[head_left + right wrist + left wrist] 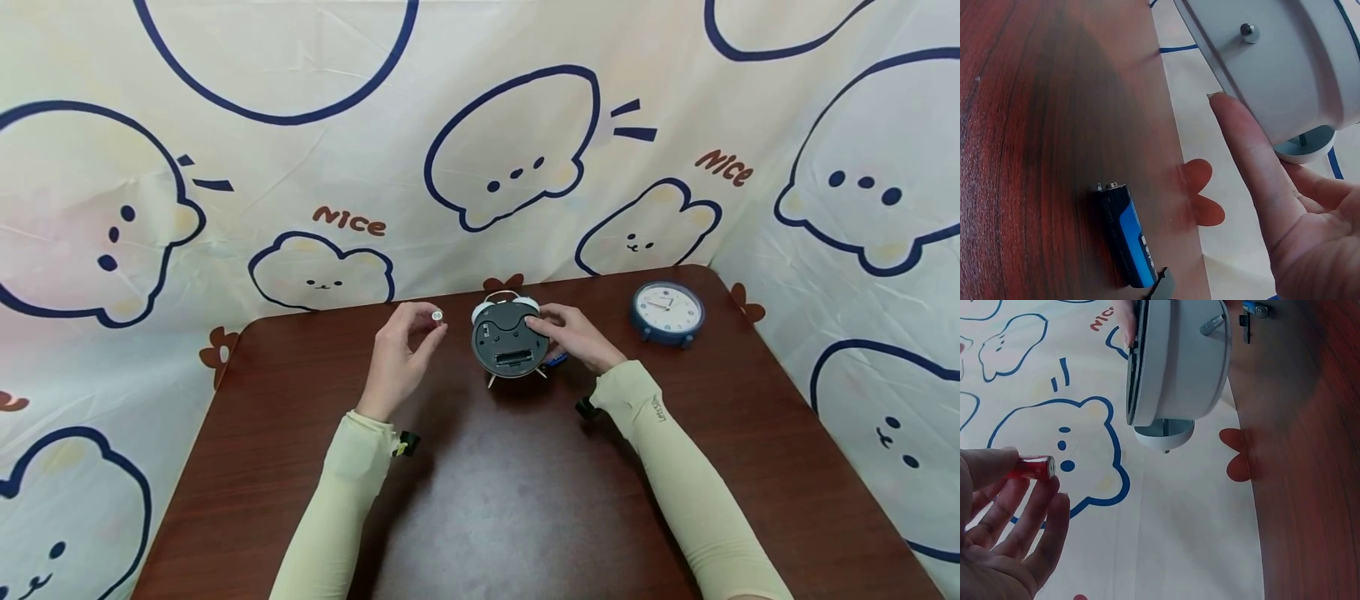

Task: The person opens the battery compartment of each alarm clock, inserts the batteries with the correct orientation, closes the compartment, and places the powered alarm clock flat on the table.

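My left hand (396, 357) pinches a small red battery (1036, 467) between thumb and fingertips, its flat metal end facing out, to the left of the alarm clock. The twin-bell alarm clock (504, 323) has a white case, a dark back turned toward me, and thin legs. Low on that back, the battery slot (513, 358) is uncovered. With my right hand (576, 335) I grip the clock's right side, thumb on the back panel and fingers along the case. A blue and black battery (1129, 237) lies on the table beneath that hand.
A small black plastic piece (1163, 285) lies beside the blue battery. To the right stands a round blue clock (667, 312) with a white dial. The brown wooden table (480, 492) ends at a printed cloth backdrop (517, 150) behind and along the sides.
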{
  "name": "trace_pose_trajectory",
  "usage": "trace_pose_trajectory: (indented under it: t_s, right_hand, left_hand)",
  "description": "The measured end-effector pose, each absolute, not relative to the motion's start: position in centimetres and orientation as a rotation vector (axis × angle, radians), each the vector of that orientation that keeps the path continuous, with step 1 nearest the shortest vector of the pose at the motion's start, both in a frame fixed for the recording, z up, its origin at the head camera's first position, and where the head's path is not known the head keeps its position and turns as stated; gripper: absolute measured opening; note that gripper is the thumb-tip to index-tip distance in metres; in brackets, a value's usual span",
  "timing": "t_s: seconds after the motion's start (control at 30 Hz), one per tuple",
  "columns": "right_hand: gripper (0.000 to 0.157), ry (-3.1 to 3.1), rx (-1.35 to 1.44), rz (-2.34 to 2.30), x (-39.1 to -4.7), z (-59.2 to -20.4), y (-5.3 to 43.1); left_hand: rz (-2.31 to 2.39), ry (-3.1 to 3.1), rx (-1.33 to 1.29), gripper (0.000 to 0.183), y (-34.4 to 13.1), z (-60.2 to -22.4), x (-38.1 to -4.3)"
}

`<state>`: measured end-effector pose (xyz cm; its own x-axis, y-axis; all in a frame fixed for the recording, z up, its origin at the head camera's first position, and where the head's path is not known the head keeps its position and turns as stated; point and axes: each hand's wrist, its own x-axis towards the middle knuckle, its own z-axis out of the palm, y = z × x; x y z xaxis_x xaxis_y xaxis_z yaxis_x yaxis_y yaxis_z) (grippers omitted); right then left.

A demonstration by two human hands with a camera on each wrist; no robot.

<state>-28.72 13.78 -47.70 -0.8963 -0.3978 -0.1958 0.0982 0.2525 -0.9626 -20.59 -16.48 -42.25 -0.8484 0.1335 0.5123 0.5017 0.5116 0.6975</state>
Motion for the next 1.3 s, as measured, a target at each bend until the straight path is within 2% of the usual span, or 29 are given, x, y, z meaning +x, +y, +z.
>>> trace_pose_trajectory:
  t_s: [0.3, 0.6, 0.8, 1.17, 1.3]
  right_hand:
    - [0.059, 2.119, -0.283, -1.687, -28.6, -47.5, 13.8]
    - [0.061, 2.124, -0.283, -1.645, -28.6, -47.5, 13.7]
    - [0.059, 2.113, -0.284, -1.658, -28.4, -47.4, 13.6]
    - [0.061, 2.071, -0.296, -1.706, -28.4, -47.4, 13.4]
    - [0.061, 2.072, -0.293, -1.702, -28.3, -47.3, 13.3]
  left_hand:
    - [-1.446, -2.333, -0.475, 0.023, -16.8, -42.5, -20.6]
    - [-2.276, -1.922, -0.3, 0.025, -18.3, -43.5, -21.3]
    - [-2.645, -1.575, -0.286, 0.011, -18.7, -44.1, -21.4]
    - [-2.714, -1.546, -0.294, 0.005, -18.5, -44.4, -21.2]
    - [-2.554, -1.714, -0.316, 0.013, -18.1, -44.5, -21.0]
